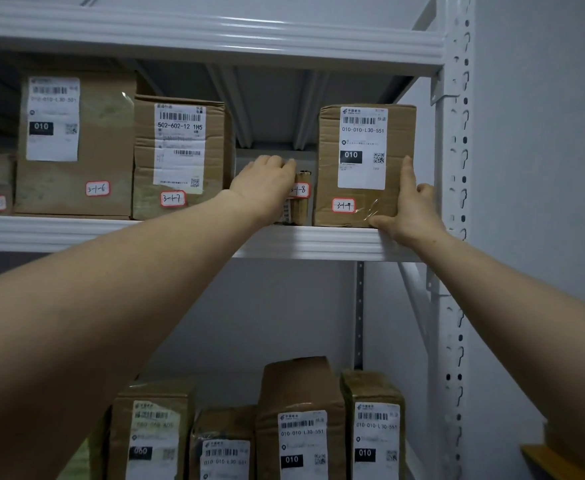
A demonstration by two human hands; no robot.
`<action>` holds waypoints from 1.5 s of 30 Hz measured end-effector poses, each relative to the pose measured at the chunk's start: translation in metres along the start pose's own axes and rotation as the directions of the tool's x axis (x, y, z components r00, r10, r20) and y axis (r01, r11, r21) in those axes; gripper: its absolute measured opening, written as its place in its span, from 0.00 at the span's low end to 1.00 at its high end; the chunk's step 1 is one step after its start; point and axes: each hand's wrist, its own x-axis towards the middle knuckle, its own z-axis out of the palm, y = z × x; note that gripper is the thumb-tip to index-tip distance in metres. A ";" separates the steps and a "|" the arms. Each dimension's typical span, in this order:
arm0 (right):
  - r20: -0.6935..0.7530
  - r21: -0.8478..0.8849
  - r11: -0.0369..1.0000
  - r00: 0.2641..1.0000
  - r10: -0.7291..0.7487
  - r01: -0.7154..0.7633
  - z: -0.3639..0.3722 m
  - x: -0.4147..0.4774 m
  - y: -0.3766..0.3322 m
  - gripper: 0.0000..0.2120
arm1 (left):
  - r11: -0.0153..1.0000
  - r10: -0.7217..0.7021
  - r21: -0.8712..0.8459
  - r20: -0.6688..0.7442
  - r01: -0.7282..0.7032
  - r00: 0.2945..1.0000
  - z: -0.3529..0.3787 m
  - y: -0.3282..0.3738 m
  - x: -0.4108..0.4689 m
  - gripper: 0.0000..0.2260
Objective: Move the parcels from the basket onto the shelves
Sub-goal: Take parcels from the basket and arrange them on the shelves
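A brown cardboard parcel (363, 199) tagged 3-1-9 stands upright at the right end of the white shelf (111, 233). My right hand (410, 209) holds its lower right corner, fingers up the right side and thumb under the front edge. A small dark parcel (299, 199) tagged 3-1-8 stands in the gap to its left. My left hand (267, 181) grips the top of that small parcel and hides most of it. No basket is in view.
Parcels tagged 3-1-7 (180, 157) and 3-1-6 (76, 143) stand further left on the same shelf. Several labelled parcels (301, 420) fill the shelf below. The white perforated upright (457, 168) bounds the right side, with a grey wall beyond.
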 end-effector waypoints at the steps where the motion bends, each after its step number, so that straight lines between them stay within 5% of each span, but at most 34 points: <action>1: -0.052 -0.031 0.999 0.999 -0.010 0.009 0.001 -0.003 -0.004 0.50 | 1.000 0.000 0.005 -0.012 0.000 1.000 -0.002 -0.001 -0.002 0.36; 5: -0.221 -0.141 0.968 0.946 -0.236 0.209 0.014 -0.024 -0.032 0.41 | 1.000 -0.030 -0.006 -0.052 0.030 0.998 -0.013 -0.013 -0.019 0.36; 10: -0.150 -0.054 0.899 0.886 -0.438 0.435 0.045 -0.049 -0.080 0.35 | 0.990 -0.133 -0.071 -0.162 0.123 0.978 -0.010 -0.053 -0.058 0.26; 16: -0.036 0.034 0.841 0.842 -0.538 0.540 0.091 -0.072 -0.147 0.28 | 0.849 -0.509 -0.249 -0.152 0.466 0.847 -0.001 -0.128 -0.105 0.32; 20: -0.006 0.008 0.852 0.852 -0.524 0.524 0.127 -0.075 -0.190 0.25 | 0.747 -0.621 -0.325 -0.030 0.580 0.783 0.006 -0.172 -0.114 0.40; 23: -0.059 0.043 0.892 0.893 -0.447 0.450 0.147 -0.072 -0.217 0.21 | 0.751 -0.603 -0.330 0.010 0.572 0.798 0.014 -0.199 -0.115 0.39; 29: -0.141 -0.148 0.928 0.921 -0.363 0.343 0.160 -0.079 -0.244 0.11 | 0.793 -0.536 -0.322 0.034 0.517 0.843 0.026 -0.230 -0.114 0.38; 45: -0.018 -0.153 0.960 0.971 -0.239 0.234 0.169 -0.075 -0.259 0.14 | 0.770 -0.540 -0.356 0.077 0.529 0.838 0.028 -0.239 -0.095 0.47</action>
